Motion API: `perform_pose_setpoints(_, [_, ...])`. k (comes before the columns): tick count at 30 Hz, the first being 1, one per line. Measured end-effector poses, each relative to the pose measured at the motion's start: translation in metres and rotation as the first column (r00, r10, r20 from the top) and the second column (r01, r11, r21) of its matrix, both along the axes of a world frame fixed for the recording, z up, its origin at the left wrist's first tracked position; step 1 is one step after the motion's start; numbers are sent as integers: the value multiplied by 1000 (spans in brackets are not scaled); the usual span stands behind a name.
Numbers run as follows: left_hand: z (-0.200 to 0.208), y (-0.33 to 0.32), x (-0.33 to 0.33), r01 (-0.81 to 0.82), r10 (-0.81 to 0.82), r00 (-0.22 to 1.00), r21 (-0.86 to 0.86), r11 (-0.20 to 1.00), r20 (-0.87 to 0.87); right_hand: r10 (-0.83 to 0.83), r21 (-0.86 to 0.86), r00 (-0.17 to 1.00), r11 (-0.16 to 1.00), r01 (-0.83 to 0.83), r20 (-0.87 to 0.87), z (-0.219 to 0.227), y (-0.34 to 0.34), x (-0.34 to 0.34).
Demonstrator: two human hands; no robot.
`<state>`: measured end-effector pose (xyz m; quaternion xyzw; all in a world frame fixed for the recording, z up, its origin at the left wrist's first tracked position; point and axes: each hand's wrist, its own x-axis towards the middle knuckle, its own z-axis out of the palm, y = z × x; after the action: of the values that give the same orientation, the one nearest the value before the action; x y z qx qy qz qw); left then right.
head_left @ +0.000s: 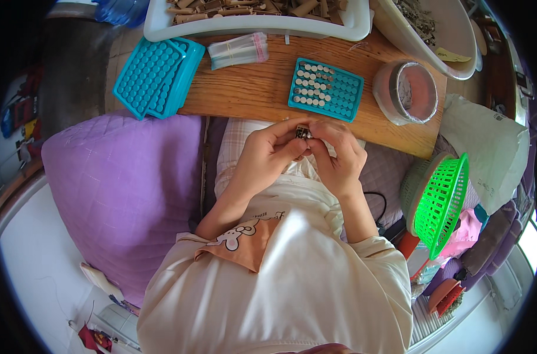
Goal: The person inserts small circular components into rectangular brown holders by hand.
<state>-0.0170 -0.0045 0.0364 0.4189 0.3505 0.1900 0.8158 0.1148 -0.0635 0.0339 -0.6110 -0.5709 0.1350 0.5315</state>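
At far left, purple cushion [124,194] beside the lap. On the desk [257,88], stack of teal trays [153,76] at its left edge, then small clear bags [238,50] just below the white bin [251,23]. Near centre, left hand [268,156] curled, fingertips pinched on a small dark part [304,133]; right hand [339,156] also curled, fingertips closed on the same part, both hands touching above the lap, just before the desk edge. Right behind them, teal tray [326,89] half filled with round silver pieces. Further right, round tub [407,91] on the desk corner, then green basket [442,203] tilted on edge, off the desk.
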Motion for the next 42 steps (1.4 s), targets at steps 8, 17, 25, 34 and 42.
perform_pose_setpoints(8, [-5, -7, -1, 130, -86, 969, 180, 975, -231, 320, -474, 944, 822, -317, -77, 25, 11, 24])
perform_pose_setpoints(17, [8, 21, -17, 158, -149, 979, -58, 986, 138, 692, -512, 658, 467, -721, -295, 49, 97, 55])
perform_pose_setpoints(25, [-1, 36, -25, -185, 189, 978, -55, 981, 83, 406, -150, 863, 914, -378, 301, 34, 234, 45])
perform_pose_setpoints(34, [-6, 35, -32, -225, 228, 973, -74, 972, 39, 120, -286, 865, 958, 28, 488, 36, 282, 4])
perform_pose_setpoints(42, [-5, 35, -29, -251, 254, 964, -48, 967, 80, 48, -327, 875, 936, 129, 482, 19, 311, 3])
